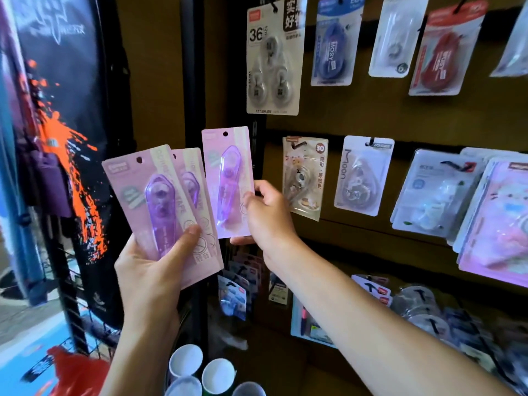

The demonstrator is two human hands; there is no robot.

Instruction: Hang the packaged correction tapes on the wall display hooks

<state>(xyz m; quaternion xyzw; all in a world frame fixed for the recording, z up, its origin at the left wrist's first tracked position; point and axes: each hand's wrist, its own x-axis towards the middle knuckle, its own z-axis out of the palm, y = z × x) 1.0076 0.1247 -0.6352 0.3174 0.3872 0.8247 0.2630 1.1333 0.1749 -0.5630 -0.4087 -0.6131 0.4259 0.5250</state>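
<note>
Pink card backs a purple correction tape held upright in the right hand [264,210], which pinches the single pack [227,181] at its lower right edge, thumb in front and fingers behind. This pack sits in front of the black upright [194,110] at the left edge of the wall display, its punched hole at the top and on no hook. To its left, nearer the camera, the left hand [151,270] grips a fanned stack of matching packs [160,204] tilted to the left, the thumb pressing across the front of the top card; at least two show.

Just right of the single pack, on the brown display board [371,115], a cat-print pack [304,178] and a "Moon" pack [363,175] hang from a black rail. Farther right hang stacks of pale blister packs [437,192] and pink ones [497,218]. On the upper row hang a three-tape pack marked 36 [273,58], a blue pack [334,44], a white one [395,35] and a red one [445,52]. Lower down hang more packs, blurred. At the far left stands a dark bag with orange splashes [63,144]. Near the bottom edge are white cups [200,367] and something red [77,372].
</note>
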